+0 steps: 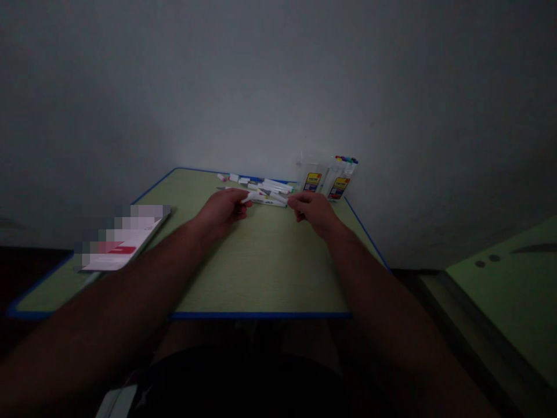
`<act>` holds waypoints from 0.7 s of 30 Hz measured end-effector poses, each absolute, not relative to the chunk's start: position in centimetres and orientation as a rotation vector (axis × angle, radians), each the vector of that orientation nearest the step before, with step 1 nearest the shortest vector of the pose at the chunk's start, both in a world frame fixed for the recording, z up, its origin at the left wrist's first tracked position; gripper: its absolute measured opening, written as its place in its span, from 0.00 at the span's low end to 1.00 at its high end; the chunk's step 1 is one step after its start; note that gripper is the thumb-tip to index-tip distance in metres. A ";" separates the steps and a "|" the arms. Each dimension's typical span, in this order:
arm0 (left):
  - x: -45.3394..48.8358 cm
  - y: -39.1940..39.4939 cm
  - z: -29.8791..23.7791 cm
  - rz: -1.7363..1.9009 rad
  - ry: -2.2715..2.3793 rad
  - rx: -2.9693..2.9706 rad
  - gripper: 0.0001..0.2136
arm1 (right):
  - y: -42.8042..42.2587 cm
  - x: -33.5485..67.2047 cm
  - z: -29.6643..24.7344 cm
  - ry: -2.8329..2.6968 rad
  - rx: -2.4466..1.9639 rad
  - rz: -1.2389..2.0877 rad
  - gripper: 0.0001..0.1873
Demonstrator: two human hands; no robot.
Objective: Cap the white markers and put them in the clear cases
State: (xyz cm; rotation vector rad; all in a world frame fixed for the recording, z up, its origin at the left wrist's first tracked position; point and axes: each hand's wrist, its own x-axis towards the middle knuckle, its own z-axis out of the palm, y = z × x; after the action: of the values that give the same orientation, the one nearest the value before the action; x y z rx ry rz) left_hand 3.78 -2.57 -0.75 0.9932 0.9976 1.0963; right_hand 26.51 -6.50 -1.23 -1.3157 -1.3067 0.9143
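Over the far part of the table, my left hand [225, 208] is closed on a small white piece that looks like a marker cap [249, 198]. Facing it, my right hand [314, 210] pinches a white marker [277, 198], its grey tapered end pointing left toward the cap. A narrow gap separates the two pieces. Just behind my hands lie several white markers [278, 186] and loose caps [234, 177], partly covered by my fingers. One more marker [270, 202] rests below the held one.
At the back right stand a clear plastic case [310, 165] and another case [337, 181] full of colour-ended markers. A tablet or phone-like screen [130, 244], partly blurred, is on the left. The pale table [261, 273] has a blue edge and meets a grey wall [243, 87].
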 end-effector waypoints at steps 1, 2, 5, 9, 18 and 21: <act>3.8 -2.5 -0.8 1.100 1.004 0.996 0.01 | -6.5 26.6 -1.3 -1.328 -1.320 0.901 0.07; 3.7 -2.5 -0.8 1.103 1.012 0.998 0.01 | -6.5 26.6 -1.4 -1.349 -1.325 0.887 0.08; 3.7 -2.4 -0.8 1.103 1.034 1.002 0.01 | -6.5 26.6 -1.5 -1.402 -1.340 0.861 0.09; 3.8 -2.4 -0.9 1.106 1.035 1.026 0.02 | -6.6 26.5 -1.4 -1.446 -1.362 0.847 0.08; 4.1 -3.1 -0.8 1.053 1.040 1.122 0.04 | -6.9 26.2 -1.2 -1.503 -1.363 0.850 0.07; 4.2 -3.2 -0.8 1.031 1.030 1.144 0.04 | -6.9 26.2 -1.3 -1.515 -1.363 0.849 0.07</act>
State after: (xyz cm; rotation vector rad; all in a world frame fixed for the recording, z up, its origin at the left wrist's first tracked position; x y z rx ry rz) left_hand 4.23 -3.19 -0.80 1.1443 1.0304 1.0314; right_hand 26.18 -6.86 -1.32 -1.3632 -1.5147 0.8489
